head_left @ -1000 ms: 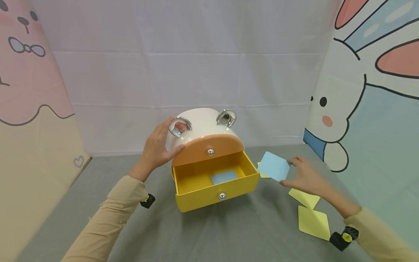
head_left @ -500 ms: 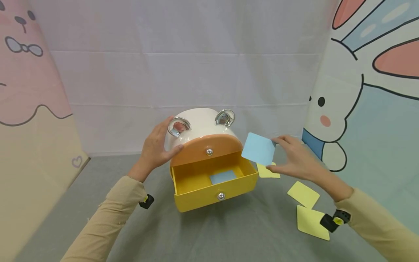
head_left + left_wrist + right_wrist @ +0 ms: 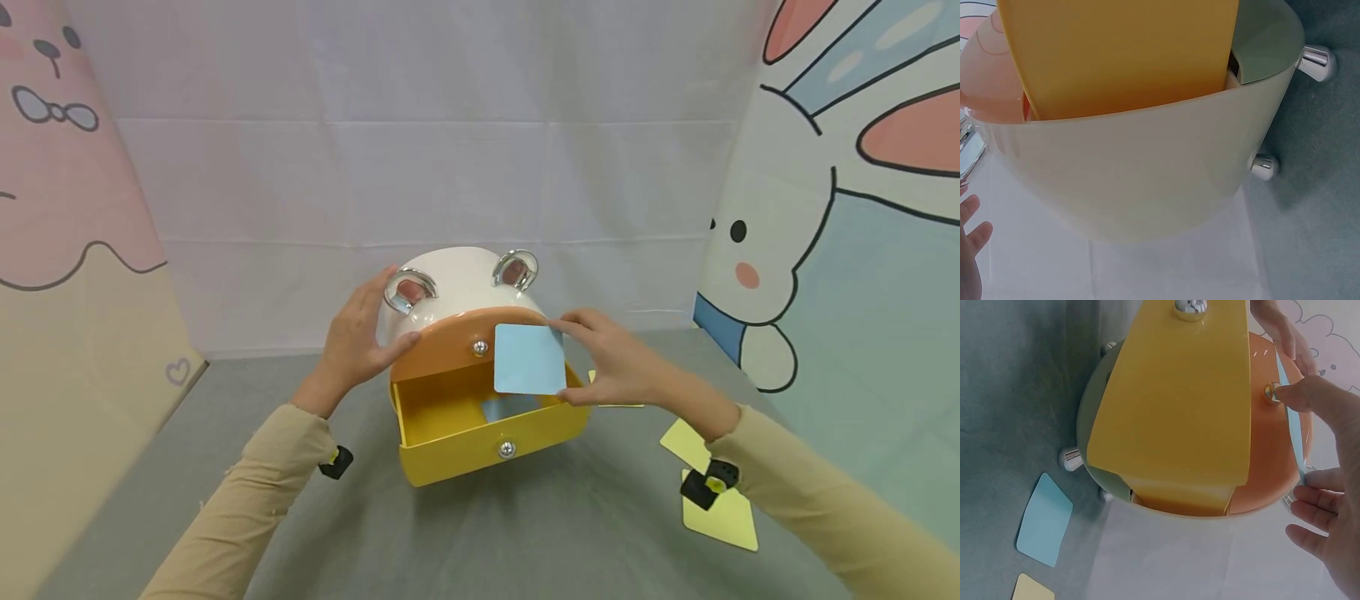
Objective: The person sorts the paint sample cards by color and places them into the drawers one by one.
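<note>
A rounded white cabinet (image 3: 457,279) with chrome ear-like rings stands on the grey cloth, its orange upper drawer (image 3: 442,346) closed and its yellow drawer (image 3: 457,454) pulled out. My left hand (image 3: 360,342) rests on the cabinet's left side, thumb at the orange front's edge. Between thumb and fingers, my right hand (image 3: 615,362) pinches a light blue card (image 3: 529,358) above the yellow drawer's right part. Another blue card (image 3: 498,408) lies inside that drawer, partly hidden by the held one. The right wrist view shows the held card (image 3: 1294,434) edge-on before the orange front.
Yellow cards (image 3: 723,518) lie on the grey cloth at the right, partly behind my right arm. In the right wrist view, a blue card (image 3: 1045,520) lies beside the cabinet. A white curtain (image 3: 450,167) hangs behind, with printed cartoon cloths at both sides.
My right hand has moved left with the blue card, from beside the cabinet to above the open drawer. The left hand and the cabinet have hardly moved.
</note>
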Action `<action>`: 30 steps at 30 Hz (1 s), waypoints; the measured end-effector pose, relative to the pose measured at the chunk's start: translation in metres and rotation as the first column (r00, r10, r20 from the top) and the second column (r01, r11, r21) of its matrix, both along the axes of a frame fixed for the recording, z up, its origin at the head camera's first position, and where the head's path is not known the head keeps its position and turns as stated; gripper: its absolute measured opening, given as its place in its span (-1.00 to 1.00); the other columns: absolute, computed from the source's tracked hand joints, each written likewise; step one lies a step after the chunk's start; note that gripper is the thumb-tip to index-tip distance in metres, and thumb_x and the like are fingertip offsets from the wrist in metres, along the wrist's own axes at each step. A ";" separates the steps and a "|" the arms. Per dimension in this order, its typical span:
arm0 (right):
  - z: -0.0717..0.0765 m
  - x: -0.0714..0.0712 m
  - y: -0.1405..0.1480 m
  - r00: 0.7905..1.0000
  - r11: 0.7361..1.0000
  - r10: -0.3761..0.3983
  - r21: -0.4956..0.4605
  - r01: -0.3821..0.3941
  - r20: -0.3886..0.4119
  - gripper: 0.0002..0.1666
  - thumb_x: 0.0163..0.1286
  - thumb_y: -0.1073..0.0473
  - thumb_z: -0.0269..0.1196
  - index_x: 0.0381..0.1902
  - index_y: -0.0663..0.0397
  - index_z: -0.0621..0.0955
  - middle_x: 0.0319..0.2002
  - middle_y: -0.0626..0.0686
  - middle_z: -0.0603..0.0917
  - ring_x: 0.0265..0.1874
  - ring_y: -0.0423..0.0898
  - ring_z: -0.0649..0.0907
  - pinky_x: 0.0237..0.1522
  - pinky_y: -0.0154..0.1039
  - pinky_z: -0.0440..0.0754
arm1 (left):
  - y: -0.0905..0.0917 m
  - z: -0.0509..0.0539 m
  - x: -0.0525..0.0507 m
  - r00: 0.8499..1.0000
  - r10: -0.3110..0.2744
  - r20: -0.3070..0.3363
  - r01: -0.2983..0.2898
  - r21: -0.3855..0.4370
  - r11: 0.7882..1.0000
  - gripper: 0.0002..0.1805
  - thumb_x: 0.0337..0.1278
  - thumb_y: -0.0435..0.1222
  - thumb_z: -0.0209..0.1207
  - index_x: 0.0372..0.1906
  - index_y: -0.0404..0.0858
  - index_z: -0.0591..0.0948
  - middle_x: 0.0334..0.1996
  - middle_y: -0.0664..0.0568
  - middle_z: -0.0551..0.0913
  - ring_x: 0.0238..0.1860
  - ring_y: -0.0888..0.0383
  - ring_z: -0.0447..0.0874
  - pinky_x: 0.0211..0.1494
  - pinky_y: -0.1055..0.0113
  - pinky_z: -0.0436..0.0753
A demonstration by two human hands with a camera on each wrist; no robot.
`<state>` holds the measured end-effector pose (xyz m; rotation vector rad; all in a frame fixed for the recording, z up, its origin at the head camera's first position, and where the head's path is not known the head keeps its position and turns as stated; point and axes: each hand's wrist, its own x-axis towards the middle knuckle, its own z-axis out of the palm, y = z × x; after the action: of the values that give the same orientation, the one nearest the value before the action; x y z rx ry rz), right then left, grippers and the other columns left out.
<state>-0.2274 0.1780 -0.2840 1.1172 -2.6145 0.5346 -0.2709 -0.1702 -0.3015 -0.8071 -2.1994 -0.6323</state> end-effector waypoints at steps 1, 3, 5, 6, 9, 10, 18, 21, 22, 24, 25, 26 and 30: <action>0.000 -0.001 -0.002 1.000 1.000 0.012 0.004 -0.012 -0.003 -0.01 -0.17 -0.03 0.46 0.22 0.23 0.35 0.05 0.11 0.40 0.00 -0.01 0.39 -0.07 -0.04 0.54 | 0.000 0.000 0.000 1.000 0.000 0.000 0.000 0.000 1.000 -0.05 0.00 0.27 -0.06 0.35 -0.30 0.14 0.25 -0.17 0.32 0.19 -0.10 0.31 0.14 -0.05 0.37; -0.001 -0.002 -0.006 0.999 0.999 0.037 0.010 -0.036 -0.005 0.00 -0.16 -0.03 0.46 0.23 0.23 0.34 0.07 0.12 0.39 0.01 0.00 0.39 -0.04 -0.05 0.53 | 0.000 0.000 0.000 1.000 -0.001 -0.001 0.001 0.001 1.000 -0.05 0.00 0.28 -0.07 0.35 -0.31 0.14 0.24 -0.18 0.32 0.18 -0.10 0.32 0.14 -0.05 0.38; -0.002 -0.004 -0.010 0.998 0.998 0.057 0.016 -0.057 -0.004 -0.01 -0.15 -0.03 0.45 0.23 0.23 0.34 0.08 0.12 0.38 0.02 -0.01 0.39 -0.03 -0.06 0.53 | 0.000 0.001 0.000 1.000 -0.002 -0.002 0.002 0.001 1.000 -0.05 0.00 0.29 -0.08 0.35 -0.31 0.14 0.24 -0.18 0.32 0.18 -0.10 0.32 0.14 -0.05 0.38; -0.003 -0.004 -0.011 0.998 0.998 0.065 0.019 -0.065 0.001 -0.01 -0.15 -0.04 0.45 0.23 0.22 0.34 0.09 0.12 0.38 0.02 -0.01 0.39 -0.03 -0.07 0.53 | 0.000 0.001 0.000 1.000 -0.001 -0.002 0.001 0.001 1.000 -0.04 0.00 0.29 -0.08 0.35 -0.31 0.14 0.24 -0.18 0.32 0.18 -0.10 0.31 0.14 -0.05 0.38; -0.005 -0.006 -0.015 0.996 0.996 0.083 0.031 -0.083 0.012 -0.03 -0.14 -0.05 0.43 0.22 0.20 0.35 0.09 0.11 0.37 0.01 -0.03 0.39 -0.03 -0.11 0.53 | 0.000 0.000 0.000 1.000 0.001 -0.003 -0.001 0.000 1.000 -0.05 0.00 0.29 -0.08 0.36 -0.30 0.13 0.24 -0.17 0.32 0.19 -0.10 0.31 0.14 -0.05 0.38; -0.005 -0.007 -0.015 0.996 0.995 0.088 0.036 -0.088 0.015 -0.03 -0.14 -0.05 0.43 0.22 0.20 0.35 0.10 0.11 0.37 0.01 -0.04 0.39 -0.03 -0.13 0.53 | 0.000 0.000 0.000 1.000 0.001 -0.004 -0.001 0.000 1.000 -0.05 0.00 0.29 -0.08 0.36 -0.29 0.13 0.25 -0.17 0.32 0.19 -0.09 0.31 0.14 -0.05 0.38; -0.007 -0.006 -0.021 0.990 0.989 0.142 0.030 -0.142 0.012 -0.05 -0.17 -0.01 0.44 0.20 0.21 0.37 0.07 0.11 0.38 0.00 -0.02 0.39 -0.02 -0.11 0.51 | 0.000 0.000 0.000 1.000 -0.001 -0.001 0.001 -0.003 1.000 -0.06 0.00 0.27 -0.05 0.37 -0.27 0.12 0.26 -0.15 0.30 0.21 -0.08 0.30 0.16 -0.05 0.37; -0.008 -0.007 -0.022 0.989 0.989 0.147 0.032 -0.147 0.011 -0.05 -0.17 -0.01 0.44 0.20 0.20 0.37 0.07 0.10 0.38 0.00 -0.02 0.39 -0.01 -0.11 0.50 | 0.000 -0.001 0.000 1.000 0.002 -0.001 -0.002 -0.006 1.000 -0.05 0.00 0.28 -0.05 0.36 -0.27 0.12 0.26 -0.15 0.30 0.21 -0.08 0.29 0.16 -0.04 0.36; -0.008 -0.007 -0.023 0.989 0.988 0.148 0.034 -0.148 0.011 -0.05 -0.16 -0.01 0.44 0.20 0.20 0.37 0.06 0.10 0.38 0.00 -0.03 0.39 -0.01 -0.11 0.50 | 0.000 -0.001 0.000 1.000 0.003 0.000 -0.003 -0.007 1.000 -0.05 0.00 0.29 -0.06 0.36 -0.28 0.12 0.26 -0.15 0.30 0.21 -0.08 0.29 0.16 -0.04 0.36; -0.009 -0.008 -0.023 0.989 0.988 0.149 0.035 -0.150 0.010 -0.05 -0.16 -0.01 0.44 0.20 0.20 0.36 0.06 0.10 0.38 0.00 -0.03 0.39 -0.01 -0.11 0.49 | 0.000 -0.001 0.000 1.000 0.003 0.001 -0.003 -0.007 1.000 -0.04 -0.01 0.30 -0.08 0.36 -0.28 0.12 0.26 -0.16 0.30 0.20 -0.09 0.30 0.16 -0.04 0.37; -0.010 -0.008 -0.023 0.989 0.988 0.149 0.035 -0.149 0.010 -0.05 -0.16 -0.01 0.43 0.20 0.20 0.36 0.06 0.10 0.38 -0.01 -0.03 0.39 -0.01 -0.11 0.49 | 0.000 -0.001 0.000 1.000 0.002 0.001 -0.002 -0.005 1.000 -0.04 -0.01 0.30 -0.08 0.36 -0.28 0.12 0.26 -0.16 0.30 0.20 -0.09 0.30 0.16 -0.04 0.37; -0.010 -0.008 -0.023 0.989 0.988 0.149 0.035 -0.150 0.009 -0.05 -0.16 -0.01 0.43 0.20 0.20 0.36 0.06 0.10 0.38 -0.01 -0.03 0.39 -0.02 -0.11 0.49 | 0.000 -0.001 0.000 1.000 0.003 0.002 -0.003 -0.005 1.000 -0.04 -0.01 0.30 -0.08 0.36 -0.29 0.13 0.26 -0.16 0.30 0.20 -0.09 0.30 0.16 -0.04 0.37; -0.011 -0.009 -0.020 0.991 0.990 0.135 0.032 -0.135 0.013 -0.04 -0.16 -0.02 0.43 0.21 0.22 0.36 0.08 0.11 0.37 0.00 -0.03 0.40 -0.01 -0.11 0.50 | 0.000 0.000 0.000 1.000 0.003 0.004 -0.003 0.001 1.000 -0.06 -0.01 0.23 -0.01 0.36 -0.30 0.13 0.26 -0.16 0.30 0.20 -0.09 0.30 0.16 -0.04 0.37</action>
<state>-0.2365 0.1577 -0.2949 1.3122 -2.5789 0.5280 -0.2706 -0.1701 -0.3018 -0.8026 -2.2038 -0.6342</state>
